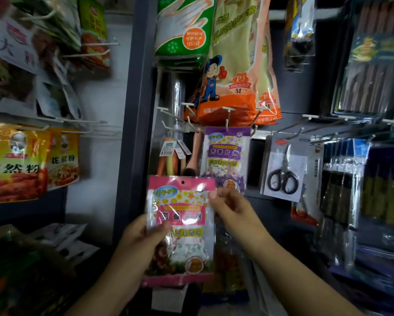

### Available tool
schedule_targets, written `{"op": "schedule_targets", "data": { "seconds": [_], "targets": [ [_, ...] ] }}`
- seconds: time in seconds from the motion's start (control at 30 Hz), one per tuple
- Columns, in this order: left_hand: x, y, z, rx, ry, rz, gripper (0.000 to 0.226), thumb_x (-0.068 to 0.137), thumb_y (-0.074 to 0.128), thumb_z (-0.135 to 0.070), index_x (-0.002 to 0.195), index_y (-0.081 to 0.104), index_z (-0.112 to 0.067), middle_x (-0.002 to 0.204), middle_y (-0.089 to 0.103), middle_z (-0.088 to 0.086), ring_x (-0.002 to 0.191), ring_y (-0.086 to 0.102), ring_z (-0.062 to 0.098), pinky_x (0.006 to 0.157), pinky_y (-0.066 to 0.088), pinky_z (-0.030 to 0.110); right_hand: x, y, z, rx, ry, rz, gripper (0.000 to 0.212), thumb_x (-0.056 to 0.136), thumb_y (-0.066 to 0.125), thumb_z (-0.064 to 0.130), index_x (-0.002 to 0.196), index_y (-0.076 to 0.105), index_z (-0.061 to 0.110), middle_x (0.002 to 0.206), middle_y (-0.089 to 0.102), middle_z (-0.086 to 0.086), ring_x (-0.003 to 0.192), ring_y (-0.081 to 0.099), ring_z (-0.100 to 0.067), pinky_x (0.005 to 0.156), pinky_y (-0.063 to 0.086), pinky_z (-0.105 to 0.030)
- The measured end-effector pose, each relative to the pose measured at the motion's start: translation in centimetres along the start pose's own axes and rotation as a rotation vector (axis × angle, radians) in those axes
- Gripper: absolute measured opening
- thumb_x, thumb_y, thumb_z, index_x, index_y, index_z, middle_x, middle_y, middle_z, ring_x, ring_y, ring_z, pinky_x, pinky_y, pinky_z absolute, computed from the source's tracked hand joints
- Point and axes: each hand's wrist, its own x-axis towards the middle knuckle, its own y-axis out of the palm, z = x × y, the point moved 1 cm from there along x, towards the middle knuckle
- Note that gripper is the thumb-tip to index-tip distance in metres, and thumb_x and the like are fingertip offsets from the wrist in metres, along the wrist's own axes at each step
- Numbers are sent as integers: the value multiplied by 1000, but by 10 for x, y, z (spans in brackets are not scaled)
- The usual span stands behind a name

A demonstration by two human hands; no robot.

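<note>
You hold the pink packet (pixel 181 229) upright near you, before a grey shop rack (pixel 134 110) of white hooks. Your left hand (pixel 139 242) grips its left edge; your right hand (pixel 232 206) pinches its top right corner. A purple packet (pixel 225 156) hangs just beyond, scissors (pixel 283 174) further right.

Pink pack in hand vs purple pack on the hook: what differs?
Colour: the pink pack has a pink header; the purple pack has a purple one. State: the left hand and right hand hold the pink pack; the purple pack hangs on a hook. Both share the same layout.
</note>
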Motion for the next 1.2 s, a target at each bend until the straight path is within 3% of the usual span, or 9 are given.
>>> {"op": "schedule_targets", "data": {
  "seconds": [0.13, 0.23, 0.3, 0.37, 0.5, 0.63, 0.83, 0.97, 1.2],
  "targets": [
    [3, 15, -3, 27, -16, 101, 11, 87, 63, -18, 97, 68, -17, 89, 76, 3, 83, 73, 20, 73, 53, 35, -15, 8, 3, 62, 23, 114, 17, 90, 63, 22, 99, 70, 9, 88, 76, 0, 80, 72, -13, 66, 56, -23],
    [13, 10, -3, 218, 78, 90, 7, 89, 63, -14, 93, 67, -19, 88, 73, 3, 85, 70, 18, 77, 53, 32, -2, -3, 20, -6, -21, 2, 19, 90, 64, 26, 85, 68, 8, 64, 71, 1, 54, 65, -10, 53, 51, -32],
    [21, 1, -5, 322, 169, 32, 11, 90, 61, -6, 87, 64, -16, 84, 68, 4, 78, 64, 19, 68, 51, 20, 19, -16, 39, -43, -26, -111, 20, 90, 65, 29, 84, 63, 10, 67, 71, -7, 55, 63, -19, 51, 54, -40],
    [28, -10, -9, 353, 227, -16, 16, 90, 58, 1, 83, 61, -14, 80, 65, 6, 70, 61, 20, 55, 48, 12, 42, -28, 58, -102, -52, -198, 20, 90, 65, 32, 84, 63, 13, 71, 70, -9, 54, 63, -21, 52, 53, -36],
    [39, -30, -14, 392, 269, -78, 19, 89, 58, 2, 82, 61, -15, 69, 65, 3, 66, 62, 27, 69, 51, 35, 75, -32, 79, -35, -47, -239, 12, 90, 66, 27, 85, 63, 17, 91, 74, -10, 78, 72, -28, 77, 59, -48],
    [41, -37, -15, 379, 227, -88, 18, 89, 56, 5, 84, 60, -12, 75, 63, 11, 63, 60, 27, 73, 49, 41, 83, -26, 83, 7, -11, -258, 11, 89, 67, 24, 82, 62, 17, 94, 73, -12, 82, 72, -32, 80, 57, -51],
    [37, -40, -15, 397, 195, -71, 14, 90, 57, 2, 88, 61, -10, 82, 65, 12, 63, 61, 22, 60, 45, 31, 77, -24, 84, 120, 38, -267, 12, 90, 66, 20, 84, 58, 13, 91, 73, -12, 75, 72, -29, 74, 59, -46],
    [35, -39, -18, 407, 199, -47, 13, 90, 56, 3, 90, 61, -9, 83, 64, 11, 63, 61, 20, 58, 44, 27, 74, -24, 88, 160, 66, -280, 15, 90, 66, 18, 81, 55, 13, 80, 70, -8, 63, 69, -23, 62, 59, -36],
    [36, -36, -16, 450, 192, -27, 10, 91, 57, -2, 89, 62, -11, 80, 64, 8, 65, 64, 19, 60, 48, 28, 76, -25, 92, 176, 116, -295, 17, 89, 67, 15, 81, 54, 10, 79, 69, -11, 62, 68, -24, 60, 59, -36]
  ]
}}
